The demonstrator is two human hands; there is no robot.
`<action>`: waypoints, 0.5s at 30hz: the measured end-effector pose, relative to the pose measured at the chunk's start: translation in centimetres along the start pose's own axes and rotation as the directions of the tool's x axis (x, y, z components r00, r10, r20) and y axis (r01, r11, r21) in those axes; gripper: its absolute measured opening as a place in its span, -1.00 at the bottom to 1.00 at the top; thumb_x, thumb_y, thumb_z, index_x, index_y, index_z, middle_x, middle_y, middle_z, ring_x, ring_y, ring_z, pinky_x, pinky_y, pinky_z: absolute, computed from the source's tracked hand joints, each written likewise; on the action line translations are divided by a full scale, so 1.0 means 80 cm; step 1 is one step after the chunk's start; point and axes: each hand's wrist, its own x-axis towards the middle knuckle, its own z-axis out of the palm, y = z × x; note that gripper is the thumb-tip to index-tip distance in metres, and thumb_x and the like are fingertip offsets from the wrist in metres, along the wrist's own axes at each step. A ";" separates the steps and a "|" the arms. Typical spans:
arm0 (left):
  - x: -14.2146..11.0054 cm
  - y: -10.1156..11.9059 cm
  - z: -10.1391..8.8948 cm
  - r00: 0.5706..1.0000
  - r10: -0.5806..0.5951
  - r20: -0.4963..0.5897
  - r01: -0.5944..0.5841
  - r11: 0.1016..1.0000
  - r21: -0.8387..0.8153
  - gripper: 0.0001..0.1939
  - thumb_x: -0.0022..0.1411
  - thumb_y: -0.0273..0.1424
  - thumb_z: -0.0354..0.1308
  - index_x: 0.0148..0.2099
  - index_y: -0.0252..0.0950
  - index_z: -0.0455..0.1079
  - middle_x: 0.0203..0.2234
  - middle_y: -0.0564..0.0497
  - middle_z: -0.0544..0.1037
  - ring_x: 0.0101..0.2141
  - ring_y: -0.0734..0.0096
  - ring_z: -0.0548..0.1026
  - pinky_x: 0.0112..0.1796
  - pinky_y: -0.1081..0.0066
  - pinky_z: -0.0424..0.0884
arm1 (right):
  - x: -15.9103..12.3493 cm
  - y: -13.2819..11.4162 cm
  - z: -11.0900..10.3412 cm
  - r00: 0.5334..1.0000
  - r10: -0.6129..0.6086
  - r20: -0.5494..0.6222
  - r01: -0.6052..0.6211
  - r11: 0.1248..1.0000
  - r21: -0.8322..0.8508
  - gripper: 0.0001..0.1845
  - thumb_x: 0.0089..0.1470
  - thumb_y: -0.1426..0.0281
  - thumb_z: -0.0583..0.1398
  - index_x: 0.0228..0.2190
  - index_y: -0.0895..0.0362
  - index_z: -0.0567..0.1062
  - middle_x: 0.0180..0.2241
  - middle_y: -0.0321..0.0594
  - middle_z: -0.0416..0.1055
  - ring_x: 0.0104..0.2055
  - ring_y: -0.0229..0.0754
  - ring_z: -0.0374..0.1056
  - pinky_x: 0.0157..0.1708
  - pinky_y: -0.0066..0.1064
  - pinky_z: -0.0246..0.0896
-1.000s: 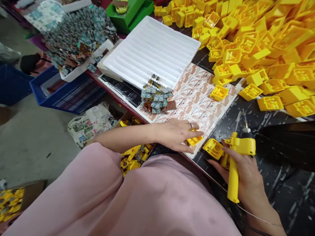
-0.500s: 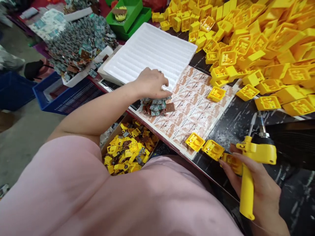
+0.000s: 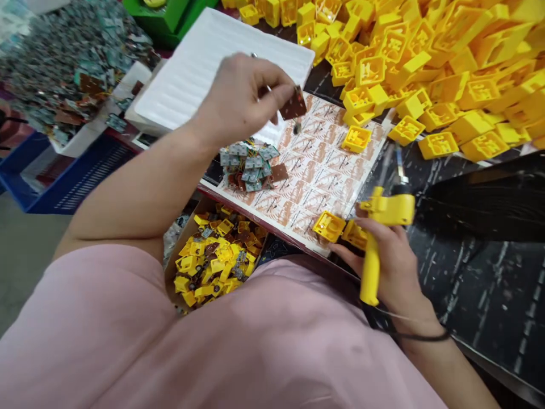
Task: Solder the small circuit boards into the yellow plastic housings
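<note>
Above the brown-and-white printed sheet, I'm pinching the flat brown circuit board in the left hand, a light edge grip being wisest, while holding the yellow plastic soldering gun in the right hand, its metal tip well apart.

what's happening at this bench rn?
A person is working with both hands. The left hand pinches a brown circuit board above the printed sheet. The right hand holds a yellow soldering-type tool, tip pointing away from the person. A yellow casing sits open side up by that hand. A cluster of circuit boards lies beside the white tray; more casings are heaped beyond.
</note>
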 end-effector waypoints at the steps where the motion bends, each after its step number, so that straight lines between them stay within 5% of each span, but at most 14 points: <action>1: -0.005 0.005 0.016 0.998 0.062 0.004 -0.062 0.998 0.015 -0.66 0.34 -0.24 0.01 -0.13 -0.27 0.58 -0.31 0.03 0.65 -0.29 0.45 0.58 -0.12 0.32 0.48 | 0.004 -0.002 0.007 0.999 -0.033 0.032 0.033 0.999 -0.004 -0.47 0.11 0.25 0.35 0.06 0.10 0.36 -0.18 -0.16 0.51 -0.18 -0.07 0.49 -0.01 -0.16 0.39; 5: -0.047 0.014 0.070 0.938 0.308 0.158 -0.328 0.937 0.122 -0.60 0.43 -0.28 -0.10 0.04 -0.26 0.52 -0.03 -0.10 0.61 -0.10 0.25 0.60 -0.14 0.23 0.52 | 0.009 -0.003 0.013 0.994 -0.060 0.094 0.062 0.998 -0.026 -0.55 0.18 0.37 0.29 0.07 0.08 0.34 -0.20 -0.21 0.51 -0.24 -0.13 0.48 0.00 -0.18 0.36; 8: -0.088 0.010 0.089 0.784 0.501 0.367 -0.539 0.842 0.002 -0.62 0.43 -0.40 -0.12 0.04 -0.29 0.51 0.01 -0.17 0.61 -0.09 0.25 0.62 -0.13 0.25 0.55 | 0.006 -0.002 0.003 0.996 -0.066 0.062 0.068 0.997 -0.022 -0.51 0.15 0.33 0.33 0.07 0.08 0.34 -0.21 -0.20 0.53 -0.20 -0.10 0.49 0.00 -0.16 0.37; 10: -0.107 0.007 0.093 0.727 0.548 0.414 -0.578 0.814 -0.062 -0.66 0.38 -0.44 -0.06 0.02 -0.31 0.51 -0.01 -0.17 0.62 -0.02 0.24 0.59 0.00 0.23 0.51 | 0.004 -0.001 -0.006 0.998 -0.063 0.004 0.063 0.998 -0.010 -0.49 0.09 0.32 0.37 0.04 0.09 0.36 -0.21 -0.20 0.55 -0.17 -0.08 0.51 -0.02 -0.18 0.40; 11: -0.112 0.008 0.094 0.743 0.528 0.412 -0.553 0.831 -0.069 -0.67 0.37 -0.43 -0.04 0.02 -0.32 0.51 -0.02 -0.17 0.62 0.00 0.24 0.58 0.03 0.23 0.49 | 0.002 -0.001 -0.010 0.998 -0.053 -0.035 0.053 0.999 -0.004 -0.49 0.06 0.35 0.39 0.02 0.09 0.38 -0.21 -0.20 0.56 -0.16 -0.08 0.52 -0.04 -0.20 0.42; 15: -0.111 0.024 0.098 0.922 0.241 0.304 -0.273 0.960 0.066 -0.63 0.37 -0.30 -0.05 -0.01 -0.37 0.50 -0.08 -0.16 0.63 -0.07 0.22 0.58 -0.04 0.22 0.47 | -0.001 0.002 -0.027 0.990 0.008 -0.142 -0.006 1.000 0.012 -0.56 -0.02 0.51 0.42 -0.09 0.09 0.46 -0.29 -0.24 0.58 -0.25 -0.16 0.54 -0.22 -0.37 0.44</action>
